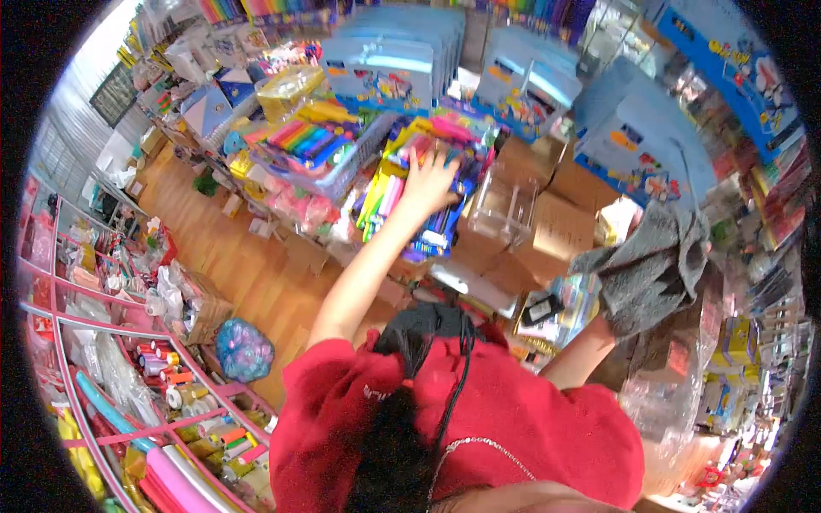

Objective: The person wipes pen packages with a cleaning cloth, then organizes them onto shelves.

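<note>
My left hand (432, 178) reaches forward with its fingers spread over a pile of colourful pen packs (440, 222). It rests on or just above the packs; the exact contact cannot be made out. A grey cloth (646, 274) hangs from my right hand, out to the right near the blue boxes. The cloth covers most of that hand, so its fingers are hidden. Beside the pen packs is a purple plastic basket (369, 147) with rainbow-coloured sets (312, 141) in it.
Light-blue cartoon boxes (380, 73) stand in rows behind the pens. Cardboard boxes (560, 224) and a clear plastic container (503, 205) sit to their right. A pink-edged rack (128, 299) with rolls is at left. A bag of shiny balls (244, 349) lies on the wooden floor (231, 274).
</note>
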Motion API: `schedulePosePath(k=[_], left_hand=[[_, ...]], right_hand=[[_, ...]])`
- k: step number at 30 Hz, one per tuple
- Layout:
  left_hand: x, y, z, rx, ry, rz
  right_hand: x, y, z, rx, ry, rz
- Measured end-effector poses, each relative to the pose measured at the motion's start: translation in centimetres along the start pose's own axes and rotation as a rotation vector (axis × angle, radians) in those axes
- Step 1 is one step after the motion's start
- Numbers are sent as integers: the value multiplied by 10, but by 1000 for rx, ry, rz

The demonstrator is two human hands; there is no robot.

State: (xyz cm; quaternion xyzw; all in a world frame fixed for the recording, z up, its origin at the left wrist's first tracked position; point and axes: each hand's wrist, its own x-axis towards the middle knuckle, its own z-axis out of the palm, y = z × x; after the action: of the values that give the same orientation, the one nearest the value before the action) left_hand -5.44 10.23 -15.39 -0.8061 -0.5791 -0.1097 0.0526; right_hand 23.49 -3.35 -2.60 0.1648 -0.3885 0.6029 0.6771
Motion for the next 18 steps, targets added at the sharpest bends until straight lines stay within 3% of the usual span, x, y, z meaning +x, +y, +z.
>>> schedulePosePath(k=[2,4,6,8,11,14,16,18], left_hand=[[-12,-3,8,-69,148,63],[-34,4,-14,-145,175,91],[-55,11,-65,-293,13,154],[-60,16,-114,-484,178,308],[-46,22,-180,-569,456,303],[-10,16,-211,-562,731,221],[25,6,-224,-533,853,220],[65,-3,-234,-522,983,191]], right_hand=[[9,-6,9,23,-118,187],[-3,-15,-9,102,-46,34],[-13,-27,-42,82,-21,-92],[-13,-9,-17,37,-17,-140],[-27,-8,-23,-141,461,-330],[-24,-11,-22,298,190,-159],[-37,-16,-27,620,302,-142],[-46,-28,-28,690,269,-36]])
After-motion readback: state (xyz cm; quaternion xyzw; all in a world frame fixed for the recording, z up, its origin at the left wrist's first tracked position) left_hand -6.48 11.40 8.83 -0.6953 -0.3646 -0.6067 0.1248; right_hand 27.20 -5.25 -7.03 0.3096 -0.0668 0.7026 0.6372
